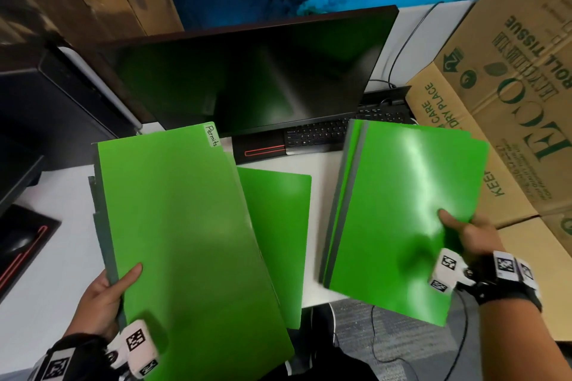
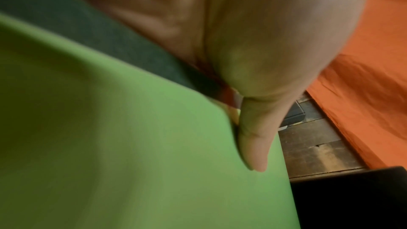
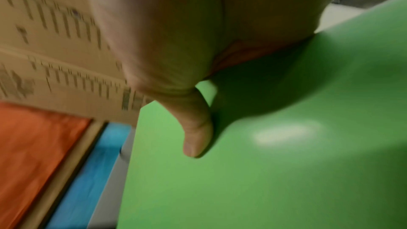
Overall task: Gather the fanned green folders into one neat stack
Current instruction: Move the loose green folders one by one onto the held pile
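My left hand (image 1: 108,294) grips a bundle of green folders (image 1: 185,226) by its left edge, thumb on top; the top one carries a white "Permits" label (image 1: 212,135). In the left wrist view the thumb (image 2: 255,145) presses on the green cover (image 2: 110,145). My right hand (image 1: 467,232) holds a second bundle of green folders (image 1: 402,204) lifted off the desk, thumb on top near its right edge; the right wrist view shows that thumb (image 3: 196,133) on the folder (image 3: 264,171). One more green folder (image 1: 278,226) lies flat on the white desk (image 1: 62,226) between the two bundles.
A dark monitor (image 1: 247,77) and a black keyboard (image 1: 328,133) stand behind the folders. A large cardboard box (image 1: 510,96) crowds the right side. A dark unit (image 1: 40,96) and a black mouse pad (image 1: 21,247) sit at the left. Carpet (image 1: 387,343) shows below the desk's front edge.
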{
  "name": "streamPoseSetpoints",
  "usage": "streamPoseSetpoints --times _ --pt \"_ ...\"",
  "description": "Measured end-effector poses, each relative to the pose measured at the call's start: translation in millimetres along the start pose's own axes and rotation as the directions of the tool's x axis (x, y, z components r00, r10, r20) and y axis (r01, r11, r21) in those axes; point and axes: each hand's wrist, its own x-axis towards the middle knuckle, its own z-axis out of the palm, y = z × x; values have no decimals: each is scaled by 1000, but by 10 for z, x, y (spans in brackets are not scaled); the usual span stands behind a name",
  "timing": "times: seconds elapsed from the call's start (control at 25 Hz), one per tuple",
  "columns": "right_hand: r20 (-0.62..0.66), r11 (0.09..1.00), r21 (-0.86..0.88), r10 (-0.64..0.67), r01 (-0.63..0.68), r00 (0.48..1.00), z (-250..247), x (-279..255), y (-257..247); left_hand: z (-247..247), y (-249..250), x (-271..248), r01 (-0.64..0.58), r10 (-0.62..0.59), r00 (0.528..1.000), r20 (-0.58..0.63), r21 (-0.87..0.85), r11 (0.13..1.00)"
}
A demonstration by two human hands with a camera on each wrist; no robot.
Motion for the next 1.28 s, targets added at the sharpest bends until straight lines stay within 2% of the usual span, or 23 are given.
streamPoseSetpoints --times 0.08,0.16,0.2,0.24,0.28,0.36,0.44,0.52,0.64,0.68,0.72,0.76,0.92,0.96,1.04,1.08,1.2,1.28 --pt "104 999 -26 45 -43 993 451 -87 88 -108 -63 60 24 -25 999 26 37 999" --pt "243 994 5 106 -111 964 970 -201 217 -221 -48 73 28 -29 999 21 51 998" --pt "261 990 -37 143 -138 955 1253 -279 261 -318 -79 130 46 -45 999 -10 46 998" --pt "252 981 -128 177 -148 952 1476 -297 345 -419 -100 154 19 -18 1000 -18 75 997" --pt "250 948 -293 200 -123 947 1698 -329 433 -477 -123 169 5 -4 1000 -17 82 997" --pt "225 811 -580 247 -74 943 2090 -464 586 -645 -171 221 21 -19 999 -25 70 997" --pt "126 739 -660 285 -134 950 2377 -652 739 -764 -258 254 14 -9 999 -52 85 996" --pt "13 660 -732 263 -170 965 2591 -816 896 -715 -234 261 54 -52 998 -26 85 995" --pt "-61 537 -831 173 -146 983 2852 -983 1046 -630 -221 263 60 -56 998 -31 113 992" --pt "-79 517 -844 144 -143 986 2926 -999 1071 -601 -229 270 83 -83 997 -5 93 992" --pt "-95 496 -855 130 -148 987 2989 -1008 1081 -629 -255 307 50 -50 999 -2 109 993" --pt "-104 473 -867 136 -157 985 3045 -1012 1094 -617 -275 345 54 -48 997 -58 104 993" --pt "-135 401 -894 186 -201 973 3181 -952 1088 -690 -332 488 36 -35 999 -25 26 999" --pt "-165 415 -881 178 -226 970 3221 -902 1126 -740 -358 515 36 -35 999 -33 38 999" --pt "-189 523 -818 148 -239 971 3254 -798 1144 -773 -396 545 50 -48 998 -36 39 998" --pt "-177 544 -806 155 -233 972 3266 -717 1157 -765 -384 537 57 -56 998 -35 18 998" --pt "-190 469 -834 252 -291 949 3232 -663 1152 -650 -257 433 34 -32 999 -44 32 999" --pt "-165 466 -831 317 -305 934 3200 -680 1131 -578 -233 411 68 -68 997 34 2 998"
